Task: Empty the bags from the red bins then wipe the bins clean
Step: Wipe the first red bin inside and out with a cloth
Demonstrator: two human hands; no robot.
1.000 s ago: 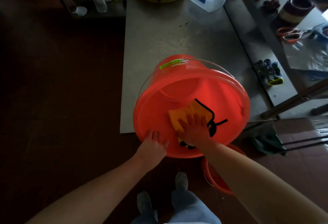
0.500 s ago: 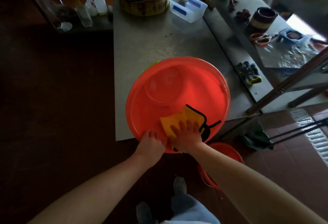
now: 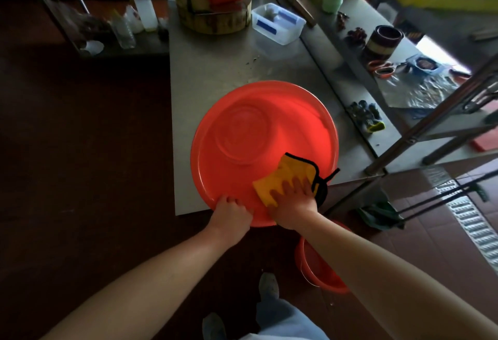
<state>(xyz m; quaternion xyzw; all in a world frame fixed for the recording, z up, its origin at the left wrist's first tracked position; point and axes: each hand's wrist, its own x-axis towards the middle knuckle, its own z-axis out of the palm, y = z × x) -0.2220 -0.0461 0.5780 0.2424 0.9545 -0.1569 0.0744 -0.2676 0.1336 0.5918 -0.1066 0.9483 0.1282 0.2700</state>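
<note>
Steel counter (image 3: 215, 75): red bin (image 3: 269, 113), my left hand (image 3: 231, 211) gripping its rim, right hand (image 3: 293, 202) pressing yellow cloth (image 3: 280, 178) flat-fingered inside.

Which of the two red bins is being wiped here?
The bin on the table: the right hand presses a cloth inside it, the left hand grips its rim. The floor bin is untouched.

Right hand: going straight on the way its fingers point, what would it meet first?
The right hand presses the yellow cloth; onward, it would likely meet the inner wall of the red bin, though depth is unclear.
</note>
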